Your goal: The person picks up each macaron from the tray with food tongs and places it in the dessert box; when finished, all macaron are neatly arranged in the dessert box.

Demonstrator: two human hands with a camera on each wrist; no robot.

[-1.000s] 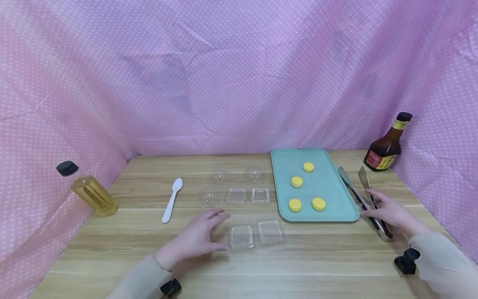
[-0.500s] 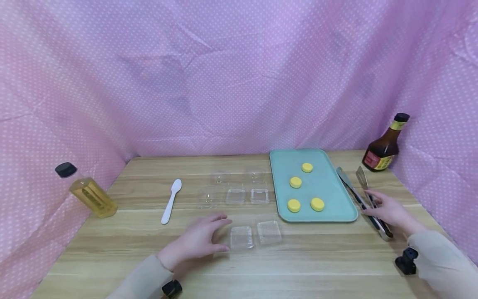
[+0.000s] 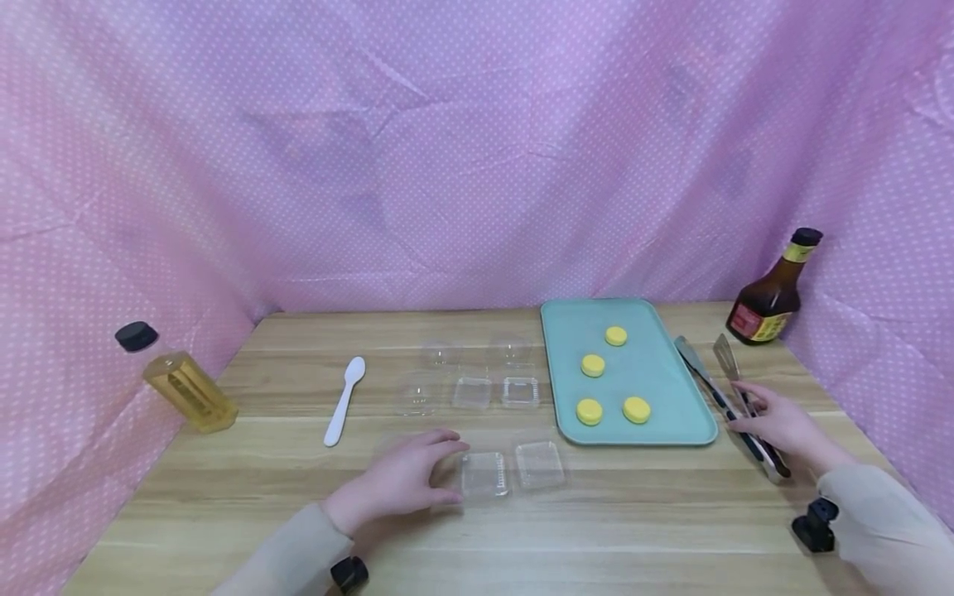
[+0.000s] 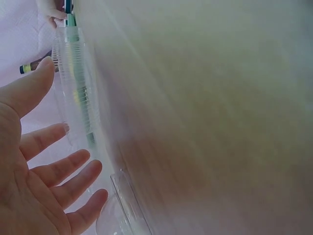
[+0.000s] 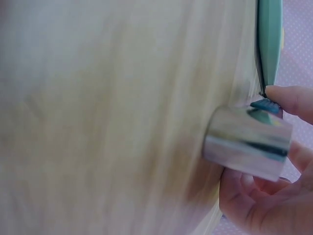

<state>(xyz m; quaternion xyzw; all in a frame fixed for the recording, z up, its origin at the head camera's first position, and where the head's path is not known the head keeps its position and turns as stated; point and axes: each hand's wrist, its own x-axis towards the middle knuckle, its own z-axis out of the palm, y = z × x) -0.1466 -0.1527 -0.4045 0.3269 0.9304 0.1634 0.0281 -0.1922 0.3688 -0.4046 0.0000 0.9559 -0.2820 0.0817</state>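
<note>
Steel tongs [image 3: 716, 392] lie right of the tray [image 3: 659, 364], gripped by the curled right hand [image 3: 784, 424]. The left hand [image 3: 406, 478], fingers spread, holds nothing; it has shifted slightly toward the clear clamshell [image 3: 484, 474]. Surface: wood-grain table [image 3: 581, 546]. Surround: pink polka-dot curtain [image 3: 477, 182].

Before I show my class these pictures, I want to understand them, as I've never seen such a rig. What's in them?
No machine here: these are a person's bare left hand and right hand. The wide picture comes from a head camera; the other two from wrist cameras. The wood-grain table bears a green tray with four yellow discs, clear plastic containers, a white spoon, a bottle of yellow liquid and a dark brown labelled bottle. The right hand curls thumb and fingers around metal tongs. The left hand is open beside one container, holding nothing.
</note>
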